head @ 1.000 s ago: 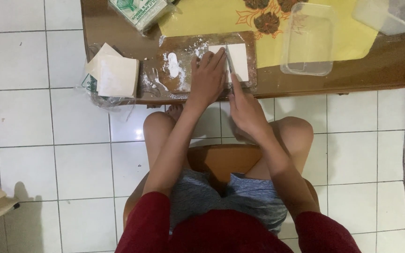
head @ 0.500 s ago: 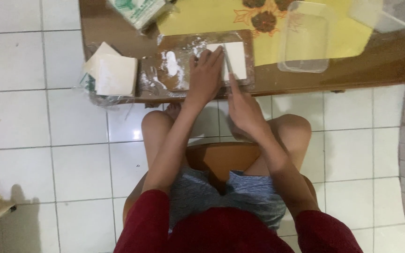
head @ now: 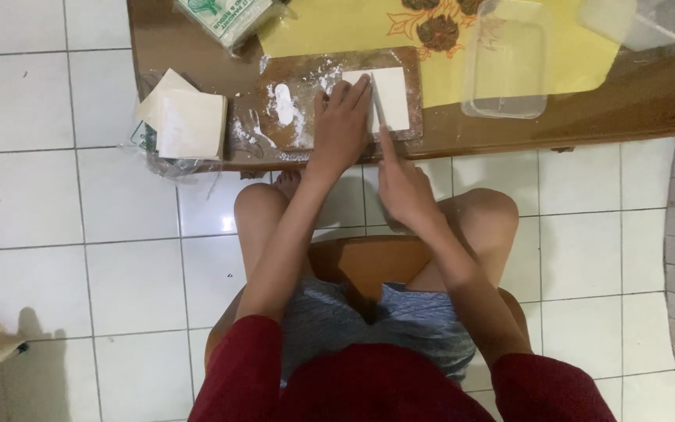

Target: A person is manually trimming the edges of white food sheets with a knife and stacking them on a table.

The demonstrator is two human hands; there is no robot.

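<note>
A floured wooden board (head: pixel 291 74) lies at the near edge of a low brown table (head: pixel 650 94). On the board is a white rectangular dough sheet (head: pixel 392 94). My left hand (head: pixel 341 125) lies flat on the sheet's left part, fingers stretched out and pressing down. My right hand (head: pixel 404 187) is at the table's edge and grips a thin knife (head: pixel 378 109), index finger along its back. The blade runs across the sheet just right of my left fingers. I sit on a wooden stool (head: pixel 369 262) with my knees under the table edge.
A stack of white square sheets (head: pixel 193 125) rests on a plastic bag at the table's left corner. A green-printed packet (head: pixel 224 16) lies at the back. A clear plastic box (head: pixel 505 62) stands on a yellow flowered mat (head: pixel 330 31). White floor tiles surround the table.
My right hand has drawn the knife slightly back toward me along the sheet. My left hand stays pressed on the sheet.
</note>
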